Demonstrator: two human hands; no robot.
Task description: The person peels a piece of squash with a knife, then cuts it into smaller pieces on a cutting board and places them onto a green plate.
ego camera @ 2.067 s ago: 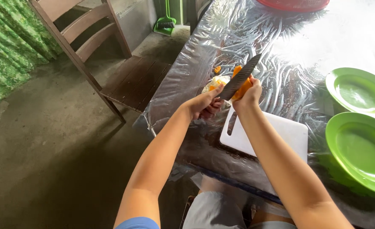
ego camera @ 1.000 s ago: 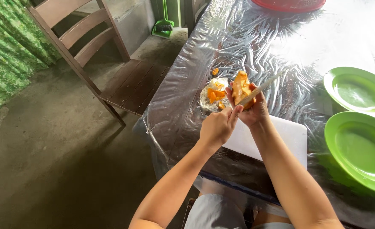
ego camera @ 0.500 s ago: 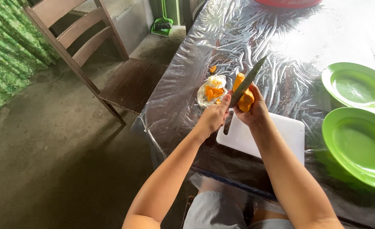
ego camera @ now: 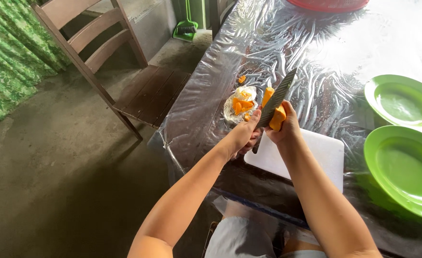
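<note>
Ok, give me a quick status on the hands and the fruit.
Left hand grips knife. Right hand holds orange fruit, blade against it, above white cutting board. Peel scraps beside; nothing blocking.

We see a dark tabletop (ego camera: 211, 119) wrapped in crinkled clear plastic sheeting (ego camera: 316, 52) that shines where the light hits it. On it lie a white cutting board (ego camera: 311, 155) near the front edge, two green plates (ego camera: 404, 102) side by side along the right, one nearer (ego camera: 404, 167) and one farther, and the rim of a red round dish (ego camera: 328, 5) at the far end. Beyond the board sits a small clear bag with orange peelings (ego camera: 239, 109), and a single orange scrap (ego camera: 242, 79) lies just past it.
</note>
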